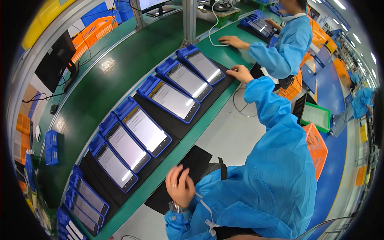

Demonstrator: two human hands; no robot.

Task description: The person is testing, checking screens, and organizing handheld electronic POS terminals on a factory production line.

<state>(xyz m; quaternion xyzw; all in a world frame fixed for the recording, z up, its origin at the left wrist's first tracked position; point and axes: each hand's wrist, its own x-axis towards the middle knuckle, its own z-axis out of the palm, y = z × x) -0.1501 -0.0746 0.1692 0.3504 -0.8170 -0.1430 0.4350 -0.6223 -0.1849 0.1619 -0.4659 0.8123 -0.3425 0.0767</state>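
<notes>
The tablets [146, 130] are white-screened and blue-framed, the mat [172, 126] black, the table [108, 82] green, the gown [268, 168] blue.

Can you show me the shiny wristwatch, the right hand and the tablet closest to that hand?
Wristwatch [177, 207]: head view, on its metal part.
Right hand [242, 74]: head view, middle of the hand.
Tablet [203, 66]: head view, on its lit screen.
</notes>
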